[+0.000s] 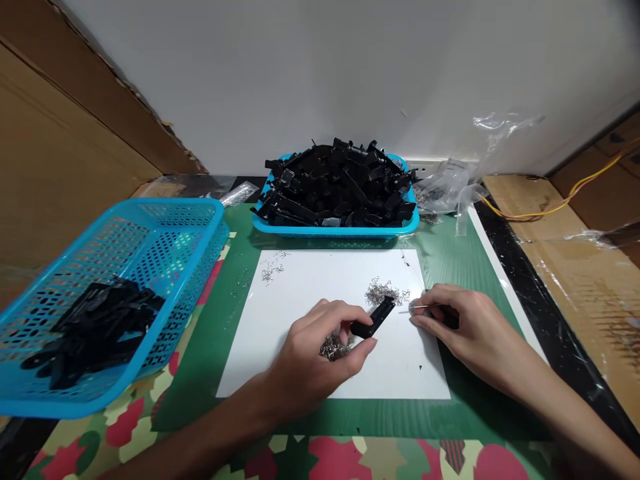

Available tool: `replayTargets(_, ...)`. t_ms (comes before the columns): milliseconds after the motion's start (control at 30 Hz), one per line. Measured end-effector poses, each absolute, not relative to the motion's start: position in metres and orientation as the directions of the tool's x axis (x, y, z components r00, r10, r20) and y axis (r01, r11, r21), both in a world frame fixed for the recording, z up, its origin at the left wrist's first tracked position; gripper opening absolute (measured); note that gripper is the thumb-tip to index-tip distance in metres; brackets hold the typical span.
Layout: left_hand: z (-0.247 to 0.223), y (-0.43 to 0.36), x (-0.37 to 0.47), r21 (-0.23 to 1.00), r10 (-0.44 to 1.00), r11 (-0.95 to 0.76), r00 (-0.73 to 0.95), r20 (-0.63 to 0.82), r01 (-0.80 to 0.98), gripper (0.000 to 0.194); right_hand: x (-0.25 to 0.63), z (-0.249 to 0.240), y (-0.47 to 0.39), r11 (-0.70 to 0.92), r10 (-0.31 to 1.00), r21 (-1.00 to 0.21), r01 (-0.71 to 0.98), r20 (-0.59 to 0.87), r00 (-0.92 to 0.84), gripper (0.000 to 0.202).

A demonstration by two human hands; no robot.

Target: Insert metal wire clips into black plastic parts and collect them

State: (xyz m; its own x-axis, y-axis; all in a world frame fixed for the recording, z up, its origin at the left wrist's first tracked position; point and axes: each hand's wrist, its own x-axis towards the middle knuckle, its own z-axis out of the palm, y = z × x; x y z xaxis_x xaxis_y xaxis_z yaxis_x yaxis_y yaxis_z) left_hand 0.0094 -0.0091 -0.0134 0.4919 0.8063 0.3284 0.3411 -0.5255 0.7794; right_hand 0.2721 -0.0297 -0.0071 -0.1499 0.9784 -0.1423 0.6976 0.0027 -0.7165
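My left hand [320, 350] pinches a slim black plastic part [381, 318] between thumb and fingers, its free end tilted up to the right. To the right, my right hand [457, 320] grips a thin metal tool [423, 307], whose tip points left toward the black part without touching it. Both hands are over a white sheet [300, 287]. One pile of tiny metal springs [381, 292] lies just behind the black part; another pile [333, 348] is partly hidden by my left hand.
A blue basket [335, 232] heaped with black parts stands at the back. Another blue basket [200, 267] with fewer black parts is at left. Plastic bags [450, 187] and a yellow cable [565, 202] lie back right.
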Motion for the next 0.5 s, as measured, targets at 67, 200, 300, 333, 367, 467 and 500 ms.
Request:
replayTargets(67, -0.0135, -0.0086, 0.0102, 0.744, 0.76, -0.588, 0.532, 0.374, 0.317, 0.016, 0.2731, -0.0039, -0.0306, 0.004, 0.978, -0.773, 0.634, -0.131, -0.165, 0.015)
replayTargets(200, -0.015, -0.0089, 0.0114, 0.706, 0.703, -0.642, 0.595, 0.389, 0.298, 0.014, 0.2735, -0.0005, -0.0329, -0.061, 0.971, -0.845, 0.531, -0.173, -0.163, 0.021)
replayTargets(300, -0.0157, -0.0097, 0.0117, 0.696, 0.684, -0.651, 0.63, 0.367, 0.302, 0.011, 0.2716, -0.0002, -0.0344, -0.113, 0.955, -0.864, 0.491, -0.231, -0.187, 0.024)
replayTargets(333, -0.0159, -0.0099, 0.0117, 0.695, 0.677, -0.654, 0.64, 0.363, 0.298, 0.011, 0.2706, 0.0, -0.0349, -0.116, 0.951, -0.864, 0.489, -0.238, -0.195, 0.024)
replayTargets(367, -0.0161, -0.0101, 0.0116, 0.695, 0.67, -0.657, 0.65, 0.36, 0.293, 0.011, 0.2696, 0.0003, -0.0353, -0.117, 0.948, -0.862, 0.493, -0.244, -0.203, 0.022)
replayTargets(467, -0.0167, -0.0107, 0.0116, 0.691, 0.658, -0.663, 0.667, 0.351, 0.29, 0.012, 0.2664, 0.0018, -0.0367, -0.121, 0.931, -0.846, 0.519, -0.278, -0.237, 0.02)
replayTargets(500, -0.017, -0.0108, 0.0117, 0.689, 0.657, -0.664, 0.668, 0.35, 0.292, 0.013, 0.2655, 0.0024, -0.0373, -0.127, 0.927, -0.839, 0.528, -0.29, -0.239, 0.02)
